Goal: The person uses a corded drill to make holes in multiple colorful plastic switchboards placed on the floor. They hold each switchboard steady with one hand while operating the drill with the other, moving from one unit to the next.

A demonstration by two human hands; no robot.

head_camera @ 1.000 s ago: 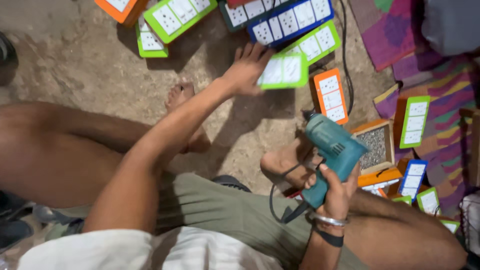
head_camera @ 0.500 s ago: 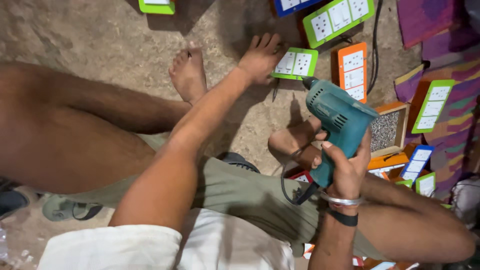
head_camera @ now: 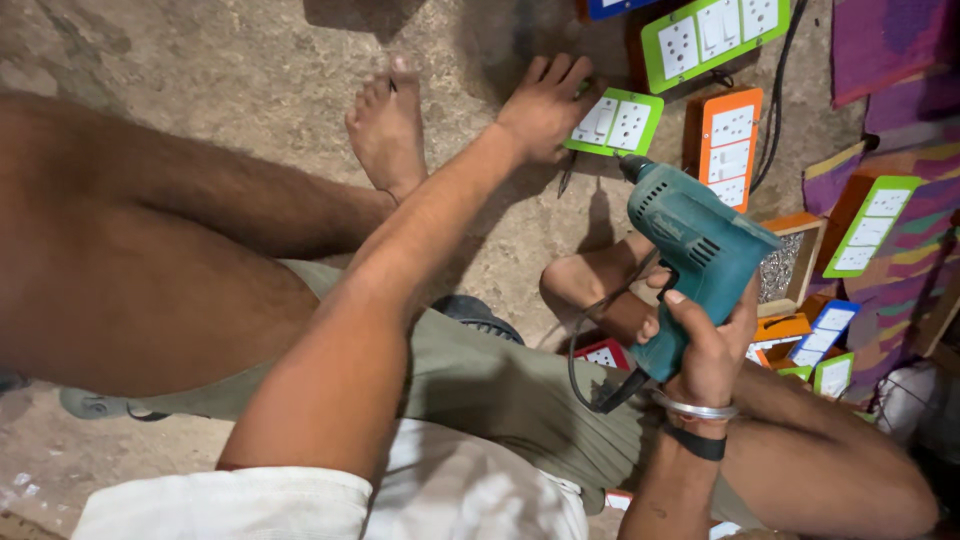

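I sit on the floor with my legs folded. My left hand [head_camera: 545, 105] reaches forward and grips the near-left edge of a small green switch board [head_camera: 618, 122] with white sockets, lying on the concrete floor. My right hand [head_camera: 708, 340] is wrapped around the handle of a teal electric drill [head_camera: 690, 245], held upright above my right foot, its black chuck pointing up toward the green board. A black cord loops down from the drill's handle.
More switch boards lie ahead and to the right: a long green one [head_camera: 712, 38], an orange one [head_camera: 730, 148], another green one [head_camera: 868, 226]. A wooden box of screws [head_camera: 785, 262] sits by the drill. Patterned cloth [head_camera: 900, 120] covers the right side.
My left hand has drawn the green board nearer to me across the floor. The drill has risen and come closer to the board. The view has shifted forward and down.
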